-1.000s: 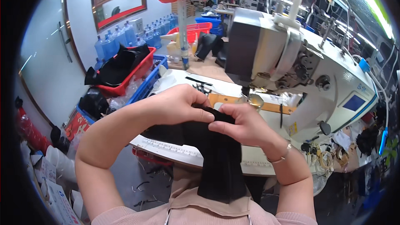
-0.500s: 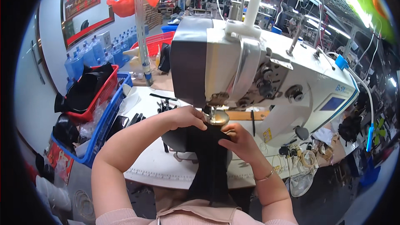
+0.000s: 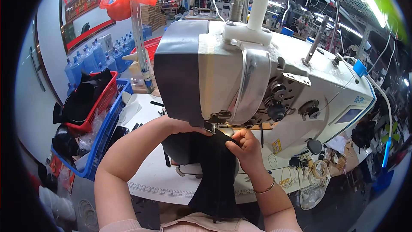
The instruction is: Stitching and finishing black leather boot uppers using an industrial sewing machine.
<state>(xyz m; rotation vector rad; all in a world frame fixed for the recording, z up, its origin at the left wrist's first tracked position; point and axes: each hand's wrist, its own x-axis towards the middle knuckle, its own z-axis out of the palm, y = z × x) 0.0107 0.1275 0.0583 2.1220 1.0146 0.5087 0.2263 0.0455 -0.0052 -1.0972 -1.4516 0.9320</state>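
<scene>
Here at the sewing machine [image 3: 182,73], the person's right hand [image 3: 246,148] is pinching the black cloth [image 3: 216,172] between thumb and fingers along its far right edge. The left hand [image 3: 186,126] is resting at the cloth's far left edge, its fingertips partly hiding beneath the machine head, so I'm not telling whether it's gripping. The cloth is lying across the white table [image 3: 150,191], its far end sitting by the needle, its near end hanging toward the lap.
</scene>
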